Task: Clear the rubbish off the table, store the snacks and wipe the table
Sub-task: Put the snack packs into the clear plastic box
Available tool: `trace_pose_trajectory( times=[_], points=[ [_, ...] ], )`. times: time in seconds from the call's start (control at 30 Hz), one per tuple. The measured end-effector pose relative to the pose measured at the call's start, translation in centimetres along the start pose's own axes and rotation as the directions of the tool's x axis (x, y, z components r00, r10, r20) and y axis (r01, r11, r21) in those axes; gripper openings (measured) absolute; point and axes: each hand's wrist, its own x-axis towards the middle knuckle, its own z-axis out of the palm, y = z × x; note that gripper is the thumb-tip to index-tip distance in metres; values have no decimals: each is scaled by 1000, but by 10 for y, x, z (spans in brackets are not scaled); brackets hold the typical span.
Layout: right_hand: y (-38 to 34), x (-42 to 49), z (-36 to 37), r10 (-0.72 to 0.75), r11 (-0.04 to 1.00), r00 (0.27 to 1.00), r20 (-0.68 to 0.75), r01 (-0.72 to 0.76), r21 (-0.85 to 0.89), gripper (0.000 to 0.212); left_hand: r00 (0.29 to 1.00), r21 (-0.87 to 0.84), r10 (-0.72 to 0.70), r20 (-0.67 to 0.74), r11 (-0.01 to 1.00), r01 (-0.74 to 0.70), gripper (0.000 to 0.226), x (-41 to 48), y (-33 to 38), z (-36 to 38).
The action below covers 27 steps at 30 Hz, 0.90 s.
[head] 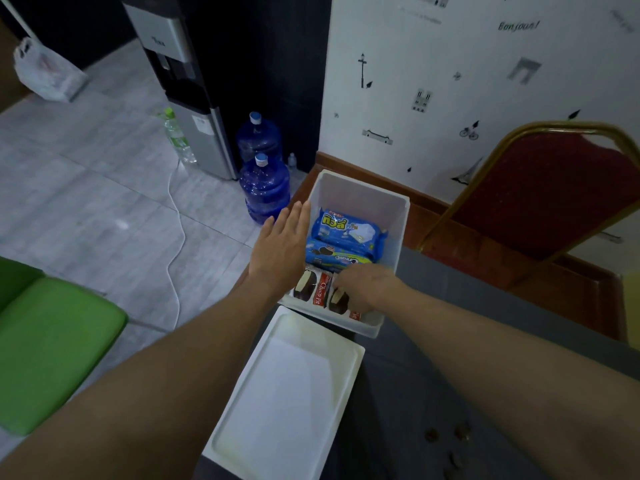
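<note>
A white plastic storage box (360,192) stands open at the far left corner of the dark grey table (450,306). Inside lie a blue wafer pack (346,227), a blue-and-green cookie pack (334,255) and two red Choco Pie packs (313,287) at the near end. My right hand (365,289) reaches into the box, its fingers pressed on the right Choco Pie pack. My left hand (282,249) is flat and open against the box's left wall. The box's white lid (287,393) lies upside down on the table, just in front of the box.
A few brown crumbs (446,436) lie on the table near my right forearm. A red chair with a gold frame (540,192) stands to the right of the box. Left of the table are a green seat (48,344), two blue water jugs (265,188) and a water dispenser (194,98).
</note>
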Motion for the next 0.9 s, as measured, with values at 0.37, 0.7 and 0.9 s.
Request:
trace_pose_trajectory(
  times=[0.37, 0.7, 0.9],
  points=[
    [41, -38, -2, 146, 980, 893, -427, -71, 186, 58, 994, 123, 1, 114, 992, -15, 76, -1, 4, -19],
    [83, -110, 25, 421, 822, 816, -396, -159, 548, 69, 987, 123, 144, 77, 980, -153, 64, -12, 67, -45],
    [115, -155, 50, 512, 759, 770, -380, -199, 620, 74, 971, 98, 226, 83, 967, -233, 63, -21, 126, -57]
  ],
)
